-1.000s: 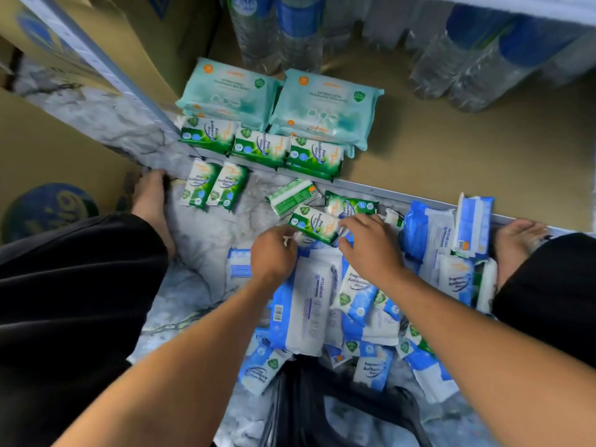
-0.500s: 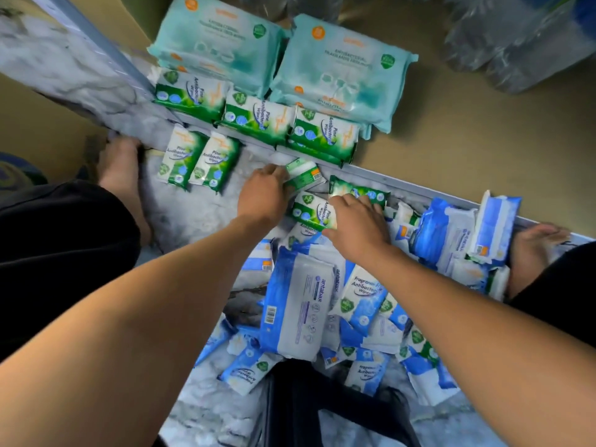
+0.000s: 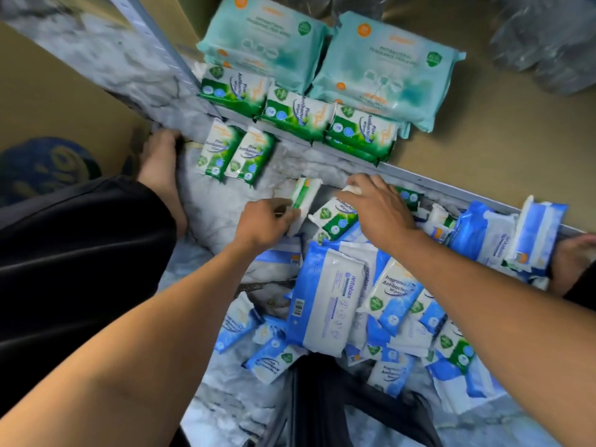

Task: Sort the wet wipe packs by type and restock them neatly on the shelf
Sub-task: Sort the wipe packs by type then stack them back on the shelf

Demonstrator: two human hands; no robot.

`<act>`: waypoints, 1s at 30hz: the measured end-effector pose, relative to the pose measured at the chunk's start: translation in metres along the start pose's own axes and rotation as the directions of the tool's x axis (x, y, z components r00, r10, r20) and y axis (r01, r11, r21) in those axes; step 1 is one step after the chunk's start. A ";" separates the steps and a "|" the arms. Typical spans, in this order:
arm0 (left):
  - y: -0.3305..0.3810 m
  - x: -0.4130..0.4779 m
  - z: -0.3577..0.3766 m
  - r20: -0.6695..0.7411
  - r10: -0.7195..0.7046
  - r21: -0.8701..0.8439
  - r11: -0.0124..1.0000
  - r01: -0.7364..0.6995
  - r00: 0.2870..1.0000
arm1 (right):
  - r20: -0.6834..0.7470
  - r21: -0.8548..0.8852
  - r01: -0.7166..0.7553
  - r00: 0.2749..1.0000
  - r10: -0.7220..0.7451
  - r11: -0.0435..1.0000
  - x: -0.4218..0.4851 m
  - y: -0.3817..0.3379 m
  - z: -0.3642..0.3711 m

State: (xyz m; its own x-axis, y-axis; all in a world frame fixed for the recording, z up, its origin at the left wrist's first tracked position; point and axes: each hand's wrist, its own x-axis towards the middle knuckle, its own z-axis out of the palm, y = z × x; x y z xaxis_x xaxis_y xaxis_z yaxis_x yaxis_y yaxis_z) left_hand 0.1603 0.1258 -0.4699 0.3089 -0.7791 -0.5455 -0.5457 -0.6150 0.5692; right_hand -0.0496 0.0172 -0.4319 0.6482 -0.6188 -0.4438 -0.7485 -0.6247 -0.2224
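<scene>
My left hand [image 3: 269, 222] pinches a small green pine wipe pack [image 3: 304, 196] standing on edge on the marble floor. Just right of it, my right hand [image 3: 375, 209] lies over a second green pack [image 3: 333, 216], its fingers curled on the pack's far end. On the low shelf [image 3: 483, 150] two large teal packs [image 3: 380, 69] lie behind a row of three green pine packs [image 3: 296, 112]. Two more green packs [image 3: 237, 153] lie side by side on the floor in front. A heap of blue packs [image 3: 332, 298] spreads below my hands.
Wrapped water bottles [image 3: 545, 43] stand at the shelf's back right. A cardboard box [image 3: 58, 117] is at the left beside the metal shelf post [image 3: 154, 37]. My bare feet [image 3: 159, 166] flank the pile. A black bag [image 3: 338, 404] lies at the bottom.
My left hand has lifted one green pack onto its edge and drawn it back. My right hand has slid forward over the other green pack. The view has shifted closer.
</scene>
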 end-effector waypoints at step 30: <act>-0.034 0.000 0.015 -0.183 0.483 0.551 0.771 -0.318 0.856 | -0.111 0.182 -0.144 0.980 0.166 0.973 0.032 -0.031 0.042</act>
State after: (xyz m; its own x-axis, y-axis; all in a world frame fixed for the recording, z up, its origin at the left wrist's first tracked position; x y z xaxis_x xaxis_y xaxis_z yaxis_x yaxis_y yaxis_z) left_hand 0.1671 0.1487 -0.4984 0.1432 -0.9865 -0.0800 -0.9486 -0.1599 0.2732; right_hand -0.0120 0.0369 -0.4757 0.5265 -0.7628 -0.3753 -0.8469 -0.4318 -0.3104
